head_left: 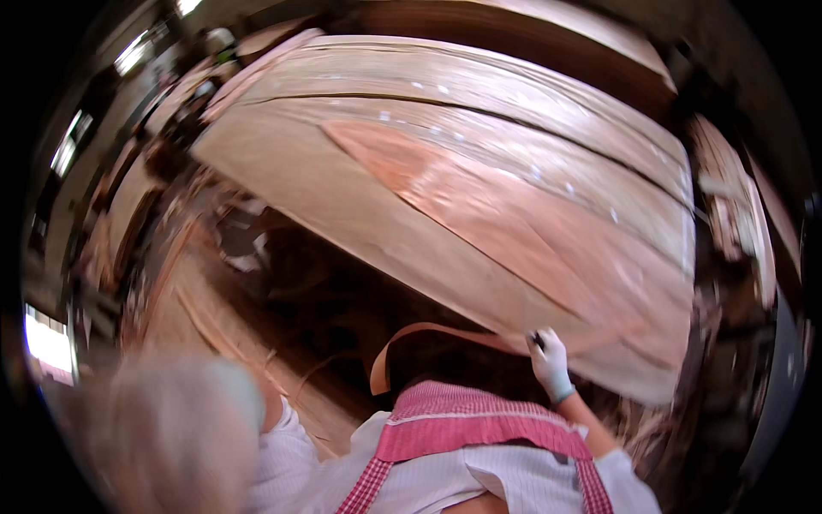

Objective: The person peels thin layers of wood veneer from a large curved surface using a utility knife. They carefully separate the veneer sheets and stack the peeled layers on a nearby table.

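In a white glove, my right hand (550,367) is closed at the near edge of a wide stack of wood veneer sheets (342,206). A small black object (538,340) shows at its fingers; its kind is too small to make out. A narrow curling veneer strip (432,328) runs from beside those fingers and hangs over the dark gap in front of me. My left hand (193,437), pale and gloved, is raised close to the camera at the lower left, and motion smears its fingers. A reddish veneer piece (488,214) lies across the paler sheets.
A dark gap (317,274) with scraps lies between me and the stack's near edge. Low on the left is another pale sheet or board (197,300). More veneer stacks (732,206) stand at the right. People (221,43) are in the far left background.
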